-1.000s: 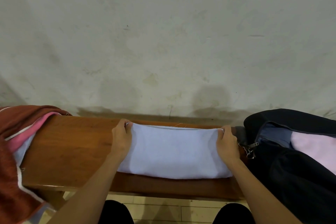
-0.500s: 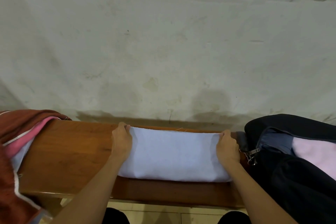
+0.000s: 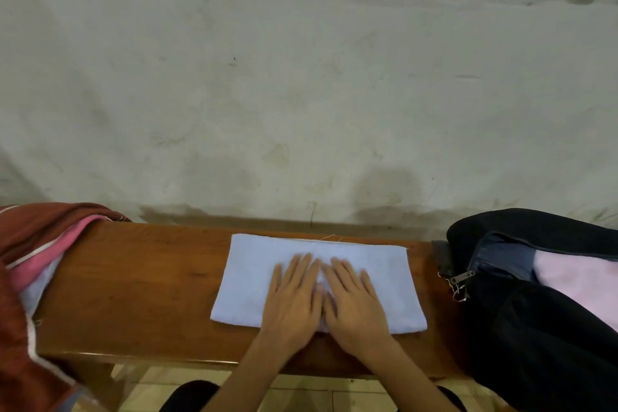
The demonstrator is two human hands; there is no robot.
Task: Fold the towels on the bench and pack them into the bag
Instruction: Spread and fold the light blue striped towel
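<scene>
Fingers of both hands, left [image 3: 294, 298] and right [image 3: 351, 301], now lie flat and straight mid-towel [image 3: 384, 278] on the bench [image 3: 150, 284], having let go its far corners, so this fold seems set beside the bag [image 3: 535, 328].

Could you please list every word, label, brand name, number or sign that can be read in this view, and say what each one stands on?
None: no readable text shows anywhere in this view.
The light blue towel under both hands is plain, with no visible tag.
The dark bag shows only a metal zipper pull, with no logo to read.
The pile of towels at the left, the bench and the wall carry no writing.
</scene>
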